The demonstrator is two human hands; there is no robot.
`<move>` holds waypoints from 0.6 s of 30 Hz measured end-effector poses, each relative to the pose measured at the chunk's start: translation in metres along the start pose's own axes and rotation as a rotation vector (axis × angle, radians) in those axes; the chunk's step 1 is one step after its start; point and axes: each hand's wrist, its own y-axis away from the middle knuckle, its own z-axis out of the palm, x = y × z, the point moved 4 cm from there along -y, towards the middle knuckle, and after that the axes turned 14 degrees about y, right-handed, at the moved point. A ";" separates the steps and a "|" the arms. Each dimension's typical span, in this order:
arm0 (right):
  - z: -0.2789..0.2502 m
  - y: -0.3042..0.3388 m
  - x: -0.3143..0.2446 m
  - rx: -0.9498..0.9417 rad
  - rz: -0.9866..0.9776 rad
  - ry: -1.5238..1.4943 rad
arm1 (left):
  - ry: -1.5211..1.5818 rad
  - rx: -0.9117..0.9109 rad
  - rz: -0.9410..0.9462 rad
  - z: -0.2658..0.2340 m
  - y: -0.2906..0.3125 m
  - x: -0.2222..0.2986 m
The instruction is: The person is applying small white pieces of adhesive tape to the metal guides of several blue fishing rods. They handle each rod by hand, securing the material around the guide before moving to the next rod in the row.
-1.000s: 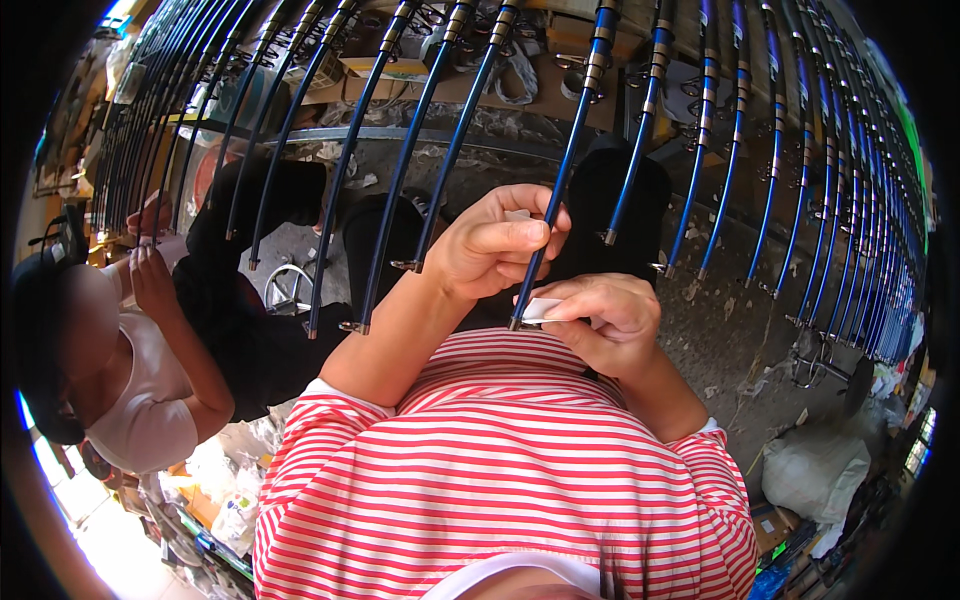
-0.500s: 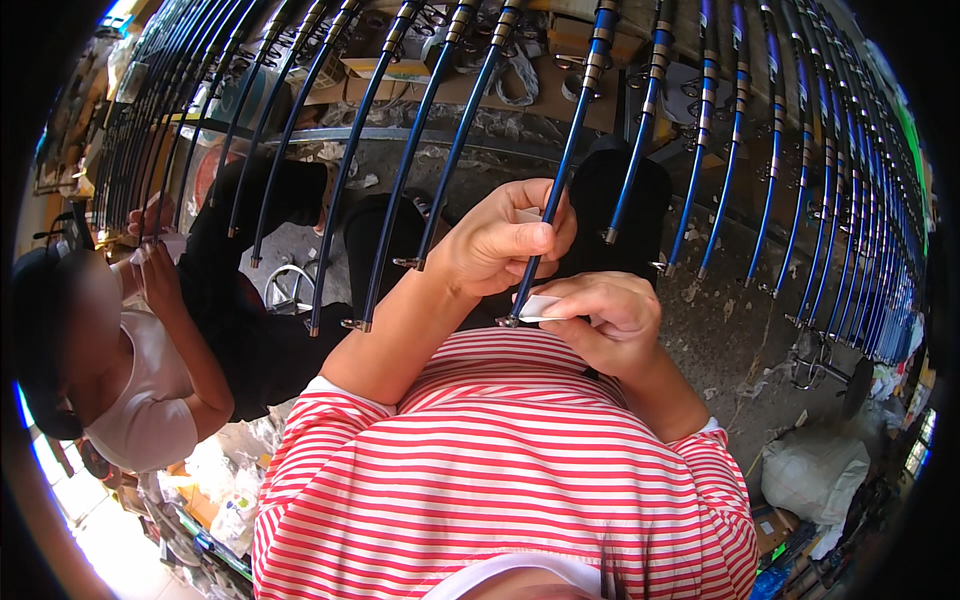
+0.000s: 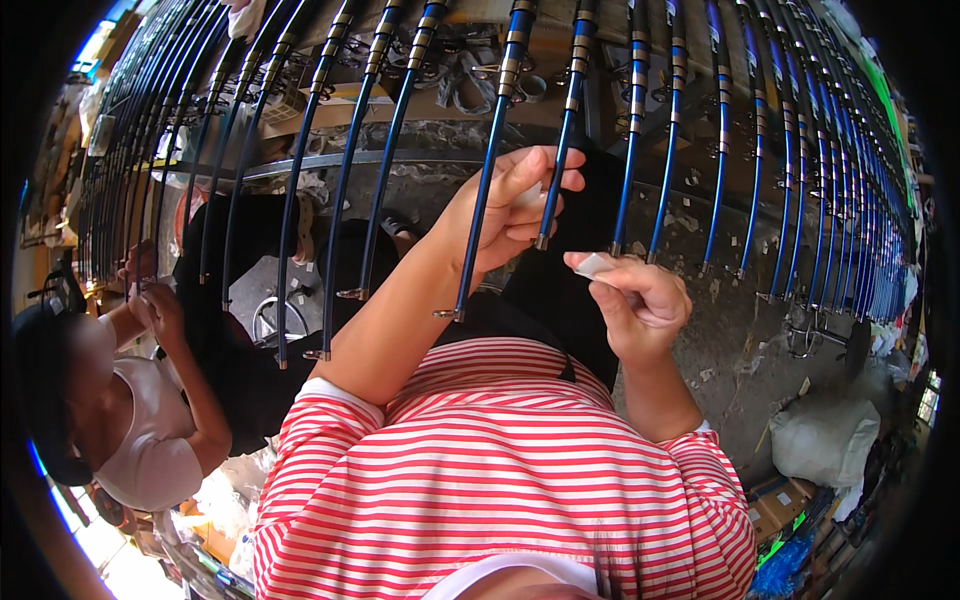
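Blue fishing rod sections hang in a row before me, their lower ends toward me. My left hand is raised behind two of them, fingers curled around a small white piece, paper or cloth. Its fingertips reach past the short rod; whether they touch it I cannot tell. The longer rod, with a small ring at its tip, crosses in front of the same hand. Lower and to the right, my right hand pinches another white piece between thumb and fingers, apart from the rods.
More rods crowd both sides of the row. At the left sits a co-worker, hands at other rods. A metal bar runs behind the row. A white sack and a cardboard box are on the floor at right.
My left hand has let go of the longer rod and moved to the neighbouring short one on the right. My right hand has drawn away from the longer rod's tip, keeping its white piece.
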 end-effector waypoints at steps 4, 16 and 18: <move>0.003 -0.009 -0.001 0.013 -0.035 -0.068 | 0.080 -0.140 -0.055 0.001 -0.005 -0.005; 0.019 -0.009 0.004 -0.230 -0.066 -0.192 | 0.149 -0.186 -0.102 -0.010 0.022 -0.014; 0.019 -0.009 0.004 -0.244 -0.081 -0.170 | 0.151 -0.183 -0.105 -0.011 0.023 -0.014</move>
